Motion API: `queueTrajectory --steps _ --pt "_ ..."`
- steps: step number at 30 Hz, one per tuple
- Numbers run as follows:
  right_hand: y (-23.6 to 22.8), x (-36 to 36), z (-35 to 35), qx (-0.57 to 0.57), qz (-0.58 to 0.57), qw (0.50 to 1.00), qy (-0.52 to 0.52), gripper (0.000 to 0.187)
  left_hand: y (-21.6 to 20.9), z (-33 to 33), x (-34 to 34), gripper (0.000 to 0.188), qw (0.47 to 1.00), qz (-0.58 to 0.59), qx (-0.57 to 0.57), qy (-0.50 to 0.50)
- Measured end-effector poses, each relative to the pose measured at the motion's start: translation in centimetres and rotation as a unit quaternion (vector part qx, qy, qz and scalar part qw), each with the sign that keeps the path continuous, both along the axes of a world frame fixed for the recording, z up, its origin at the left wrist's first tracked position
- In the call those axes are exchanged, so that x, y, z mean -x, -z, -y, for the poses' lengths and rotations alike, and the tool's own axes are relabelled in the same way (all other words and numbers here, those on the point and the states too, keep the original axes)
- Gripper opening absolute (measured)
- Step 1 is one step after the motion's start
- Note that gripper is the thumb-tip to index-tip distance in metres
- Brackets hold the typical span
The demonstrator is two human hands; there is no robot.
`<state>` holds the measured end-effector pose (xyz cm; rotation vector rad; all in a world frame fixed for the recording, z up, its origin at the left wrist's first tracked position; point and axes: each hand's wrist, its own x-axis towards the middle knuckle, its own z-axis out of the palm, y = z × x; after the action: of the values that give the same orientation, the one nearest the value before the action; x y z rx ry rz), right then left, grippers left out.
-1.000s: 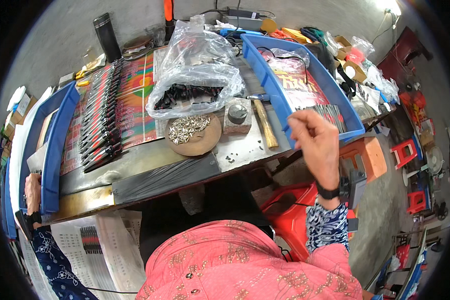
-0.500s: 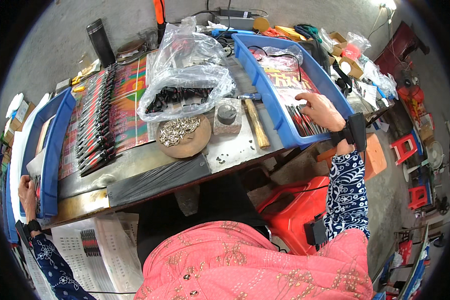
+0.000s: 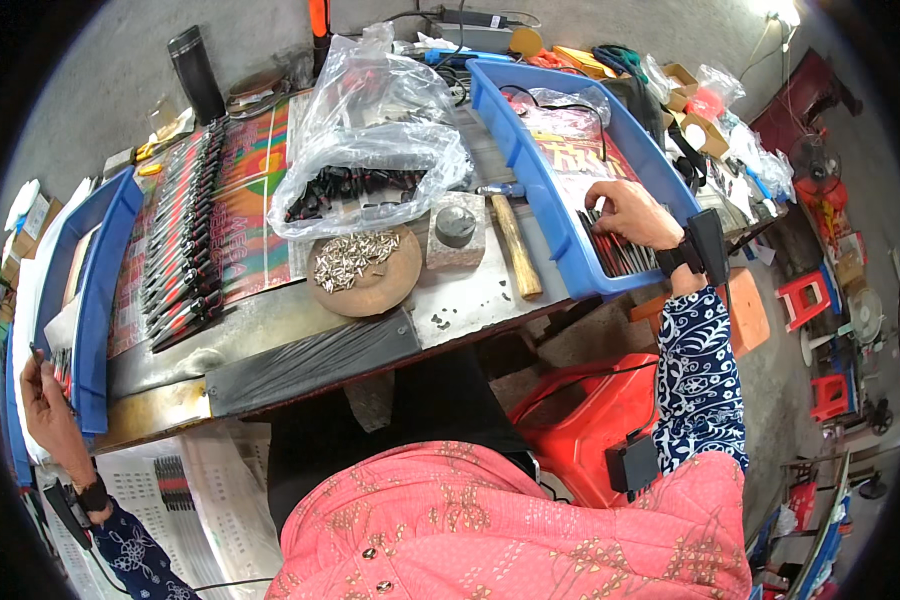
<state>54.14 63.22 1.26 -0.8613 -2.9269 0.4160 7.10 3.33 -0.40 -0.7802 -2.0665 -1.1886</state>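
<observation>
My right hand [image 3: 625, 212] reaches into the blue tray [image 3: 530, 150] on the right. Its bent fingers close on a pile of dark metal pieces [image 3: 620, 255] at the tray's near end. My left hand [image 3: 48, 395] is far out to the left, beside the near end of another blue tray [image 3: 100, 290], and pinches a thin dark piece between its fingertips. Both wrists wear a black band.
On the bench between the trays are rows of red-and-black hand tools [image 3: 175, 250] on a colourful sheet, a clear bag of dark parts [image 3: 370, 160], a round wooden dish of small silver pieces [image 3: 360, 265], a grey block [image 3: 457, 228] and a hammer [image 3: 515, 250]. A red container [image 3: 590, 420] stands below.
My right hand has moved from above the bench's right edge down into the right blue tray and onto the dark pieces. My left hand has stayed by the left tray.
</observation>
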Motion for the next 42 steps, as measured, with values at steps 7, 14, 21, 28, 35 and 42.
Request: queueTrajectory --steps 7,14,21,28,35,42 --pt "-0.4 -0.1 0.9 0.013 -0.012 0.997 0.075 0.036 1.0 -4.7 -5.6 0.023 0.983 0.102 0.009 0.15" --pt "-0.1 -0.7 0.9 -0.047 -0.025 0.994 0.093 0.027 1.2 -9.2 -10.9 0.017 0.957 0.194 -0.001 0.215" --pt "-0.4 -1.2 0.8 0.107 -0.057 0.985 0.125 0.033 1.0 -10.6 -13.7 0.012 0.928 0.255 -0.005 0.272" --pt "-0.3 -1.9 1.0 0.156 -0.043 0.977 0.137 0.027 1.1 -11.1 -15.2 0.013 0.899 0.316 -0.018 0.302" --pt "-1.4 -2.2 4.2 0.025 -0.209 0.967 0.142 0.024 0.2 -12.8 -17.5 0.013 0.877 0.381 -0.023 0.291" --pt "-3.3 0.5 15.1 0.094 -0.378 0.918 0.075 0.012 0.4 -14.8 -20.3 0.016 0.812 0.453 -0.064 0.361"
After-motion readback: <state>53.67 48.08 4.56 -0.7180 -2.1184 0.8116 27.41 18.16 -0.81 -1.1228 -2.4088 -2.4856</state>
